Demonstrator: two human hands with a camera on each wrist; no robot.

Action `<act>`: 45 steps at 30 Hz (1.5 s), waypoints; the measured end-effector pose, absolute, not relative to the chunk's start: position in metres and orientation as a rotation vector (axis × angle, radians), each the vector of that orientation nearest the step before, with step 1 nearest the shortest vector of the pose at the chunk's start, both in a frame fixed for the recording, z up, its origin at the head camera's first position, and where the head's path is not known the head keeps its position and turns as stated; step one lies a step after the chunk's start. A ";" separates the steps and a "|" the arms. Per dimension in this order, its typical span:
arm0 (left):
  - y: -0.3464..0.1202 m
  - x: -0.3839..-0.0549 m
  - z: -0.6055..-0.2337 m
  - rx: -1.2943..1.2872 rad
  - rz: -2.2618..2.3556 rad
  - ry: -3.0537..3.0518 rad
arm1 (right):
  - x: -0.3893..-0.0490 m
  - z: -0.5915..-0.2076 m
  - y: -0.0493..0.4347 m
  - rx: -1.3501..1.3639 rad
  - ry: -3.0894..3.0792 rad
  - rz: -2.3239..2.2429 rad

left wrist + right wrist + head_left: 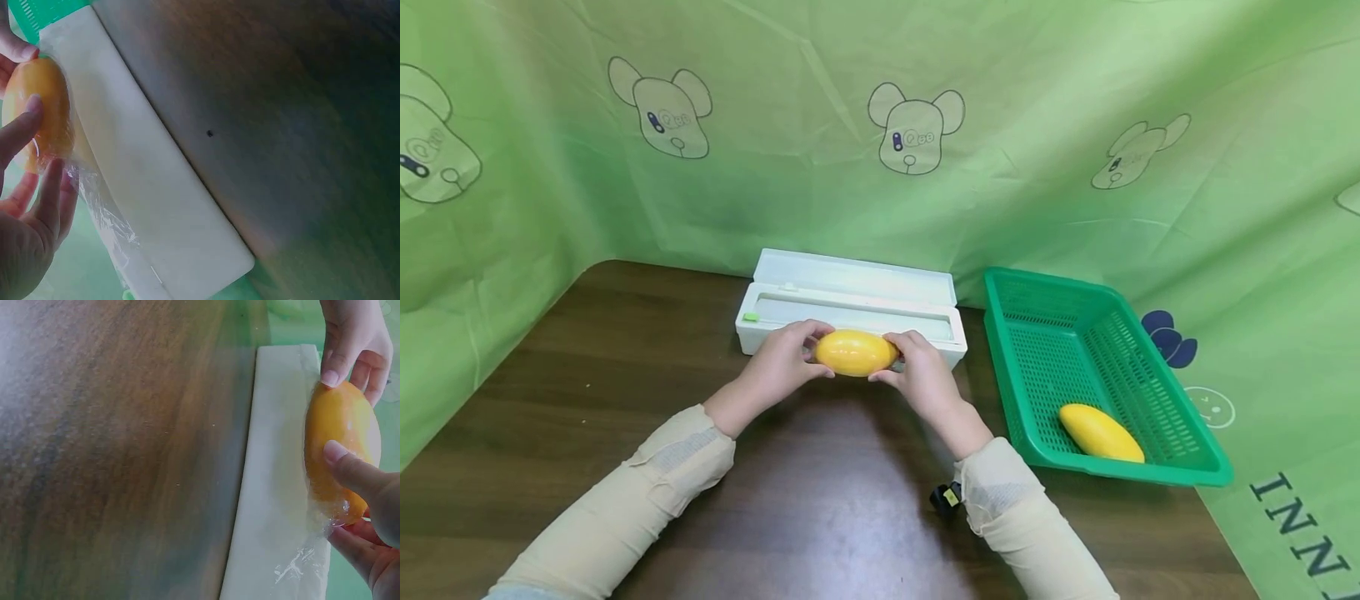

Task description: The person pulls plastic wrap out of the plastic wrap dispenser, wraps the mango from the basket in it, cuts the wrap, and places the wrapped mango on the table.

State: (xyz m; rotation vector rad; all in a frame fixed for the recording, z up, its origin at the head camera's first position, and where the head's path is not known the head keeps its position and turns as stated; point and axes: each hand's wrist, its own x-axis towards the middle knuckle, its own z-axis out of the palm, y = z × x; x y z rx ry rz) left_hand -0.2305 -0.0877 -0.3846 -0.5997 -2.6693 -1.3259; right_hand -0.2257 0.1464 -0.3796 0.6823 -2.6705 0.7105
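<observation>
A yellow mango [855,353] is held level between both hands, close over the front of a white cling film dispenser [951,354]. My left hand [778,365] pinches its left end, with the thumb low on the near side and the fingers behind. My right hand [925,379] grips the right end in the same way. Clear cling film [112,215] clings around the mango and hangs in creases past its end in the left wrist view. The dispenser's long lid [853,277] stands raised at the back.
To the right, a green plastic basket [1017,408] holds another yellow mango [1101,433] near its front. A small black object [945,498] lies by the right sleeve on the brown wooden table [820,500]. Green printed cloth [805,167] hangs behind and at both sides.
</observation>
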 end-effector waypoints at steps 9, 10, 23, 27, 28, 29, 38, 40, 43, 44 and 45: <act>-0.090 -0.235 -0.386 -0.636 -1.284 -2.668 | -0.227 -0.385 0.147 0.719 -2.631 0.696; -0.090 -0.235 -0.386 -0.638 -1.288 -2.673 | -0.227 -0.386 0.147 0.717 -2.635 0.693; -0.095 -0.240 -0.388 -0.618 -1.346 -2.756 | -0.231 -0.388 0.146 0.713 -2.711 0.714; -0.097 -0.241 -0.388 -0.622 -1.354 -2.773 | -0.232 -0.389 0.146 0.731 -2.728 0.706; -0.097 -0.242 -0.388 -0.622 -1.356 -2.778 | -0.233 -0.389 0.147 0.735 -2.731 0.706; -0.097 -0.242 -0.388 -0.627 -1.359 -2.781 | -0.233 -0.389 0.147 0.740 -2.734 0.704; -0.099 -0.245 -0.390 -0.630 -1.400 -2.807 | -0.236 -0.392 0.148 0.782 -2.744 0.728; -0.099 -0.245 -0.390 -0.627 -1.407 -2.816 | -0.236 -0.393 0.149 0.784 -2.750 0.715; -0.098 -0.246 -0.391 -0.619 -1.422 -2.835 | -0.237 -0.394 0.149 0.780 -2.767 0.714; -0.098 -0.246 -0.391 -0.618 -1.424 -2.842 | -0.237 -0.394 0.149 0.780 -2.770 0.710; -0.098 -0.247 -0.392 -0.615 -1.423 -2.848 | -0.238 -0.394 0.149 0.781 -2.775 0.714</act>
